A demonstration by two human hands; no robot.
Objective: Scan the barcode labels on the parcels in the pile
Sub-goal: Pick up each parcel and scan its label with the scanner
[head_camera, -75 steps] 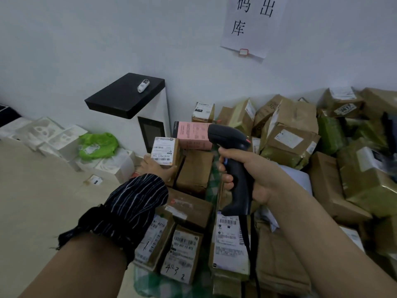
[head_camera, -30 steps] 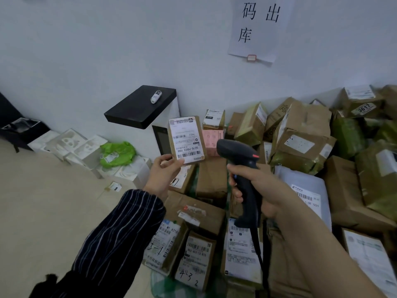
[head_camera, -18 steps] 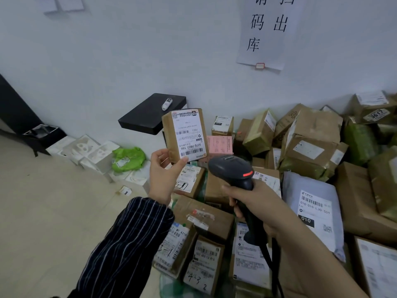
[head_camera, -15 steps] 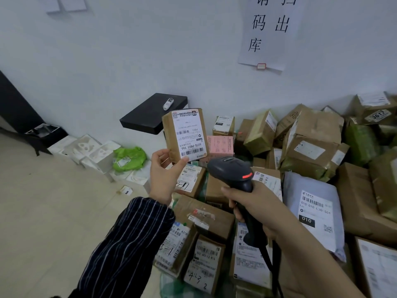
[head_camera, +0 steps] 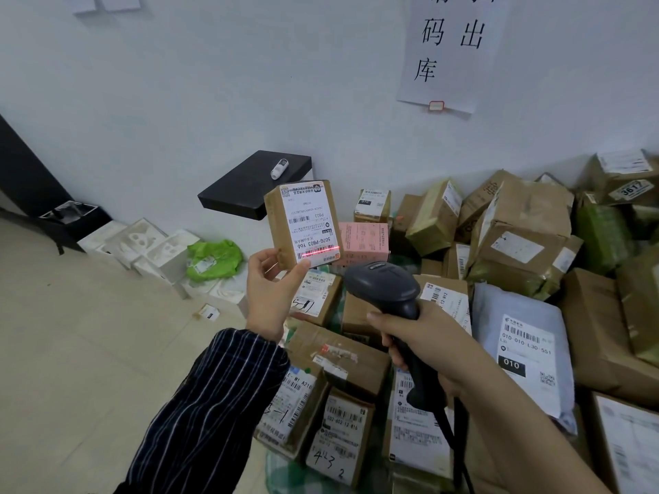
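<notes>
The parcel (head_camera: 281, 222) is held upright above the left hand (head_camera: 267, 297), pinched at its lower corner between thumb and fingers (head_camera: 262, 260). Its barcode label (head_camera: 311, 226) faces the camera; a red scan line (head_camera: 319, 250) crosses the lowest barcode. The scanner (head_camera: 383, 290) sits right of those fingers, with the right hand (head_camera: 428, 347) curled round its grip. The parcel pile (head_camera: 517, 244) lies beneath both hands.

The small brown cardboard box (head_camera: 303, 224) in your left hand (head_camera: 269, 301) reads "507G-P803 Y66"; right of your right hand (head_camera: 424, 340), the grey plastic mailer (head_camera: 524, 344) reads "010-010-L30-551" and "010".
</notes>
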